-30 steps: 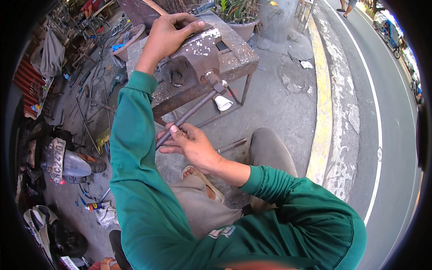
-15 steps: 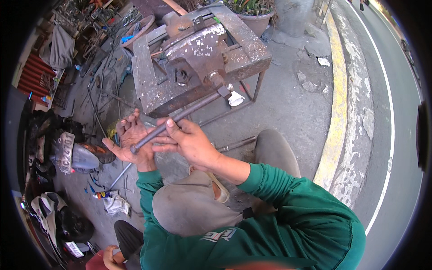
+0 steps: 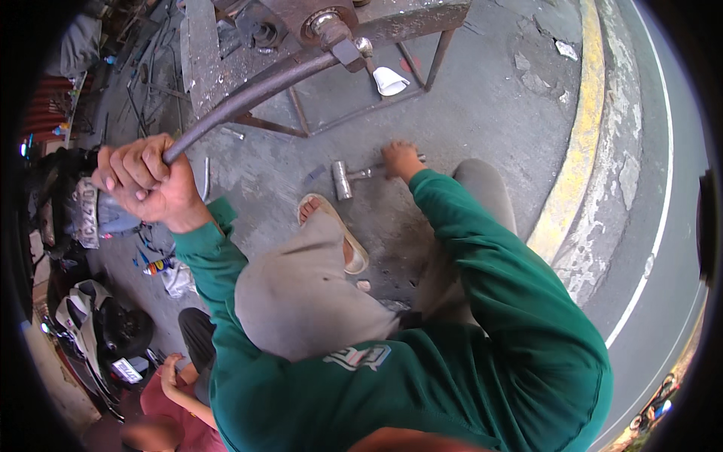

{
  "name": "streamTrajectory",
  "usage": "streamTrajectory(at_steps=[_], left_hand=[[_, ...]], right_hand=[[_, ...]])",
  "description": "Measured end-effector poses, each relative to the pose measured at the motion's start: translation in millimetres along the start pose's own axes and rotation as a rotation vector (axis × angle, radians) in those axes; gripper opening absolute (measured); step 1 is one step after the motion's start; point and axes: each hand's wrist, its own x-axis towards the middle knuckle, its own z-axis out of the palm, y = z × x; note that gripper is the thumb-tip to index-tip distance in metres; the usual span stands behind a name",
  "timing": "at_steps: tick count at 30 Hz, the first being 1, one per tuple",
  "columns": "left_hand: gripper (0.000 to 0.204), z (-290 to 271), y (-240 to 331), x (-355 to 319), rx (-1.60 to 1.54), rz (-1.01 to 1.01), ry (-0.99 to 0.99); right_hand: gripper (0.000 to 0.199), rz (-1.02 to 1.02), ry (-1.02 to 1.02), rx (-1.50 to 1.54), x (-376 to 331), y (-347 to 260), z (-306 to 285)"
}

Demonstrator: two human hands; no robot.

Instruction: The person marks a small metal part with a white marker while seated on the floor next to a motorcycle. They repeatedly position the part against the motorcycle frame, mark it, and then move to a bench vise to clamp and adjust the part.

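Note:
My left hand (image 3: 154, 181) is wrapped round the lower end of a long steel vise handle (image 3: 248, 102). The bar rises to the right and meets the screw (image 3: 331, 29) of a rusty bench vise (image 3: 279, 11), cut off by the upper edge. On the ground in front of the metal stand lies a hammer (image 3: 343, 181) with a bare metal head. Low over the ground, my right hand (image 3: 403, 159) has its fingers closed on the hammer's handle, hiding part of it. A white cup-shaped piece (image 3: 390, 81) is beneath the screw end.
The vise's metal table (image 3: 414, 26) stands on thin legs. A yellow-painted curb (image 3: 568, 151) and a road run along the right. Parked motorcycles (image 3: 98, 324), a spray can (image 3: 157, 267) and a white rag (image 3: 179, 280) are at left. Another person (image 3: 177, 399) sits at lower left.
My left hand has gone from lying open beside the bar to gripping its end. The right hand has left the bar and reached down to the hammer. The view has tilted downward.

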Motion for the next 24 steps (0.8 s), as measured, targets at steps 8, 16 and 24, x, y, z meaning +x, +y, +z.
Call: streamTrajectory(at_steps=[8,16,24], left_hand=[[0.050,4,-65,-15,0.490,-0.095,0.030],[0.058,19,-71,16,0.427,-0.293,-0.006],[0.060,18,-74,22,0.348,-0.322,-0.054]], right_hand=[[0.032,-0.219,0.106,0.163,43,-28,96],[0.057,-0.067,-0.212,0.773,-102,-13,-26],[0.039,0.102,0.549,1.404,-281,72,-191]])
